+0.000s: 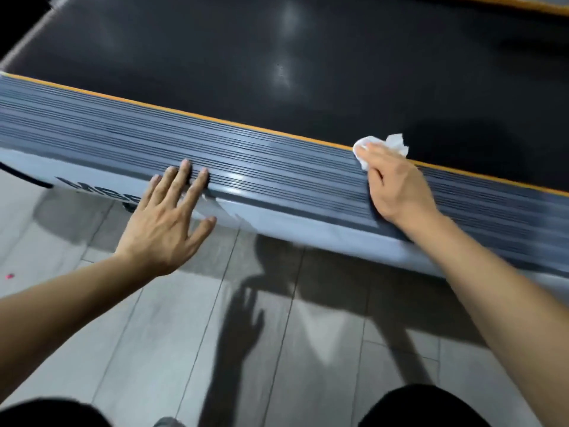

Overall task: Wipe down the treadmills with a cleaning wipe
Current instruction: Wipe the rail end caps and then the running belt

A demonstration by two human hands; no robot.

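Observation:
A treadmill lies across the view, its grey ribbed side rail (277,167) edged by an orange strip, with the black running belt (277,57) beyond it. My right hand (397,186) presses a crumpled white wipe (397,141) onto the rail by the orange strip; the fingers fold over the wipe and most of it is hidden under the hand. My left hand (166,223) is spread flat, fingertips resting on the ribbed rail near its outer edge, holding nothing.
The rail's pale grey side panel (308,229) carries dark lettering partly hidden by my left hand. Grey plank flooring (215,334) lies in front of the treadmill with my arms' shadows on it. My dark-clad knees (415,408) show at the bottom. A second orange strip (523,4) runs at top right.

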